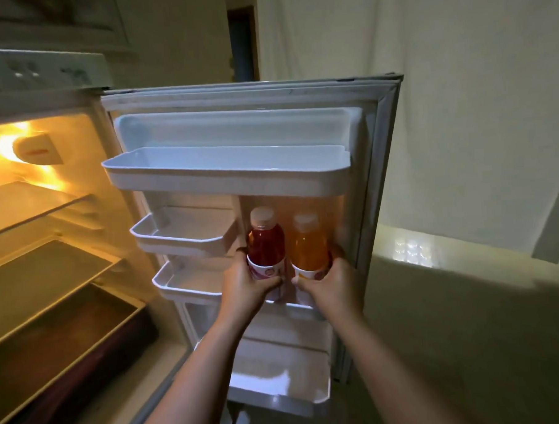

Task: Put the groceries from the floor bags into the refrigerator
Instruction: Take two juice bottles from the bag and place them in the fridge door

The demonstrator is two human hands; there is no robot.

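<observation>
The refrigerator door [378, 149] stands wide open in front of me. My left hand [246, 282] grips a red juice bottle [266, 244] with a pale cap around its white label. My right hand [331, 281] grips an orange juice bottle [308, 245] the same way. Both bottles are upright, side by side, in the right part of the door at the level of the middle door shelf [179, 288]. Their bases are hidden behind my hands, so I cannot tell whether they rest on the shelf. No floor bags are in view.
A wide top door bin [225, 179], a small left bin [177, 240] and a bottom door bin [279, 385] show nothing inside. The lit fridge interior [41, 222] at left has bare glass shelves. A pale wall [475, 107] lies to the right.
</observation>
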